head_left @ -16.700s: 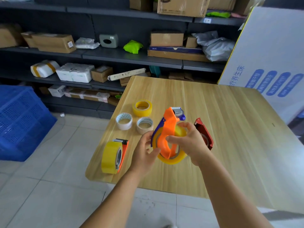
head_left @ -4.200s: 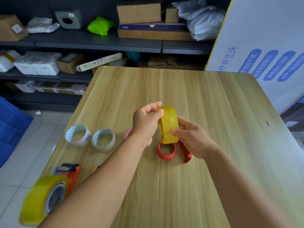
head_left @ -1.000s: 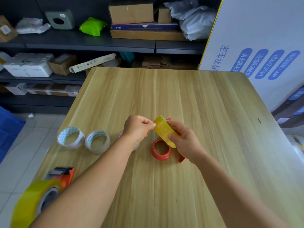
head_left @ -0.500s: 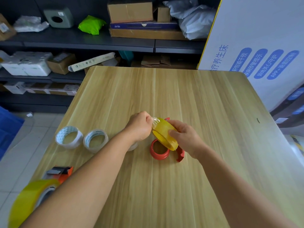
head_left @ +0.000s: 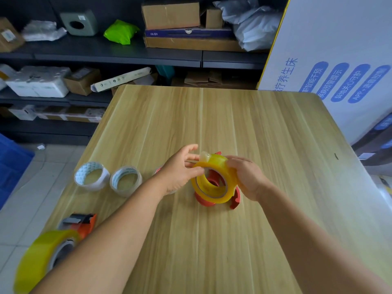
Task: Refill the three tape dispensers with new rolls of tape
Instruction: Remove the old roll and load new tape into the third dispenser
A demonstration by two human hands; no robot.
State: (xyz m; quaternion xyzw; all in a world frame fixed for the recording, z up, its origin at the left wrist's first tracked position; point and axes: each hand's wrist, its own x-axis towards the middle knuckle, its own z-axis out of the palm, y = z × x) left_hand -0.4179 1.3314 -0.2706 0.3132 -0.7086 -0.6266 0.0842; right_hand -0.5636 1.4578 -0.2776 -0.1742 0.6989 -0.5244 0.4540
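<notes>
My right hand point(head_left: 248, 177) grips a yellow roll of tape point(head_left: 214, 181) by its right side, tilted just above the red tape dispenser point(head_left: 233, 200) lying on the wooden table point(head_left: 265, 134). My left hand point(head_left: 180, 168) pinches the roll's left rim, and a loose crumpled tape end point(head_left: 204, 155) sticks up at the top. An orange dispenser point(head_left: 82, 221) loaded with a yellow roll point(head_left: 40, 257) lies at the near left corner. My left arm hides the third dispenser.
Two empty white tape cores point(head_left: 91, 176) point(head_left: 125, 181) stand left of my left hand. Dark shelves point(head_left: 118, 54) with boxes and parcels run behind the table. A big white printed box point(head_left: 339, 60) stands at the right. A blue crate point(head_left: 10, 166) sits on the floor at the left.
The yellow roll has been turned from edge-on to lie more flat over the red dispenser. My left hand has opened its fingers along the roll's rim, with the tape end lifted.
</notes>
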